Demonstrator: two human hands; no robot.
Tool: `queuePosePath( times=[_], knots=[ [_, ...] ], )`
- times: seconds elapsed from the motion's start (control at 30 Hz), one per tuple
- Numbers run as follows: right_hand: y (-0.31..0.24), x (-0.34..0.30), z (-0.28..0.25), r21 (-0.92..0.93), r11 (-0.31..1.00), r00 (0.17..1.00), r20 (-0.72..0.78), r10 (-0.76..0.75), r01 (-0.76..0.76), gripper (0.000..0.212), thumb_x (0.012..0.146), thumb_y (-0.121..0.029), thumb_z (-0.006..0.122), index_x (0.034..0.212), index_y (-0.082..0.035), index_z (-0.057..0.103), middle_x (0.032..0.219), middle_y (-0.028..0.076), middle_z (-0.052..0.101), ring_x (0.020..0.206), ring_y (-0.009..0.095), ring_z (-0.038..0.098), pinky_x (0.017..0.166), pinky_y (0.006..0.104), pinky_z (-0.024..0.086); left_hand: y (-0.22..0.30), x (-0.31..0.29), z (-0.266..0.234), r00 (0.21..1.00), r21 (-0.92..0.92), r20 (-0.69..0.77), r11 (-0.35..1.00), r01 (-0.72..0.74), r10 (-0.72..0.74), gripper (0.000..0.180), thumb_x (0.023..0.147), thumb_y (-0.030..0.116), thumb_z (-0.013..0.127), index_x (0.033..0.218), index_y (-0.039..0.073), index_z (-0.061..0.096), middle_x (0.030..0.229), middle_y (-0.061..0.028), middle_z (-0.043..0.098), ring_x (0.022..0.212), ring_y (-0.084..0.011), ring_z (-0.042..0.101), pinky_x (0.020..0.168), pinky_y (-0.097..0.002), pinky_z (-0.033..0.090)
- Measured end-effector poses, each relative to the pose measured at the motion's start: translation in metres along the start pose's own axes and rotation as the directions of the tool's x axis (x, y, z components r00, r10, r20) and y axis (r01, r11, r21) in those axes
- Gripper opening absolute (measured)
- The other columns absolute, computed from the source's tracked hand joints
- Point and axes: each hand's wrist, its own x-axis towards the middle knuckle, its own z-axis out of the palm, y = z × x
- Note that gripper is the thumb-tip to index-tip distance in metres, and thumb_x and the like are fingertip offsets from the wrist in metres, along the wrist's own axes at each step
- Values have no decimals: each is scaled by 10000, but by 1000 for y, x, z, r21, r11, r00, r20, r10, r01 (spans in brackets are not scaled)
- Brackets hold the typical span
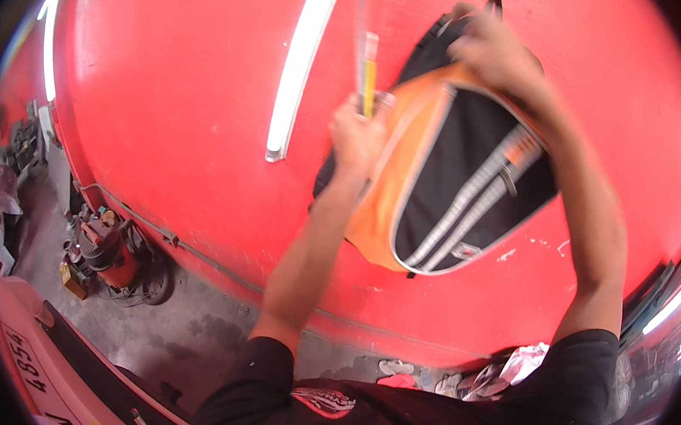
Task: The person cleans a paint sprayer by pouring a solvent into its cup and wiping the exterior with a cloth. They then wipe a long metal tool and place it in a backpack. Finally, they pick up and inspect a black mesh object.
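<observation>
A black and orange backpack point(458, 165) with pale stripes hangs tilted in front of the red wall. At its top, my right hand point(497, 58) is closed around the black upper part, probably a strap or handle; motion blur hides which. Beside the orange side panel, my left hand point(359, 135) is closed on a slim yellow and white stick-like thing point(370, 76) that points upward. A thin pale strip runs up from that same hand. Whether the left fingers also touch the backpack, I cannot tell.
Red wall point(198, 108) with a lit tube lamp point(303, 68). At lower left, a vacuum cleaner point(113, 252) with a coiled hose stands on the concrete floor, near a vehicle's edge with a plate point(33, 373). Shoes point(397, 368) and bags lie along the wall's foot.
</observation>
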Motion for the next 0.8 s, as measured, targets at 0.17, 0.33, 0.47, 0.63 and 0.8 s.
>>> queuePosePath(
  times=[0.17,0.33,0.47,0.63,0.8],
  knots=[
    [48,-64,-21,576,631,822,134,554,-519,114,763,-75,583,861,-76,527,681,19,529,554,73,472,484,260,365,-10,43,-25,1000,-21,7,1000,-22,22,279,871,260,752,891,-9,679,742,-20,651,672,-90,549,636,-274,464],
    [84,-100,-13,776,434,714,30,699,-457,61,790,-67,573,767,-80,518,675,-13,512,500,39,353,444,215,244,-12,59,-36,996,30,39,997,77,-78,256,900,212,731,1010,-3,647,838,-18,635,758,-87,553,713,-260,465],
    [116,-140,15,849,335,693,49,719,-408,90,834,-96,597,763,-89,541,684,-30,521,512,26,339,449,210,252,-33,123,-124,939,37,-269,972,232,-214,241,930,251,616,936,13,657,857,-82,665,526,-90,462,469,-275,371],
    [49,-198,98,967,89,468,34,883,-239,118,905,-136,622,946,-37,573,707,-22,564,591,60,472,518,239,380,17,38,-169,959,87,-183,968,234,-215,278,943,277,648,1000,7,613,795,-63,629,418,-18,312,372,-220,225],
    [19,-202,67,658,638,464,-456,760,-399,261,924,-121,650,1114,33,560,785,16,617,627,91,530,568,272,447,74,-51,-120,974,-48,107,978,204,-198,269,912,217,704,1061,11,616,713,-10,635,487,8,426,403,-191,282]
  ],
)
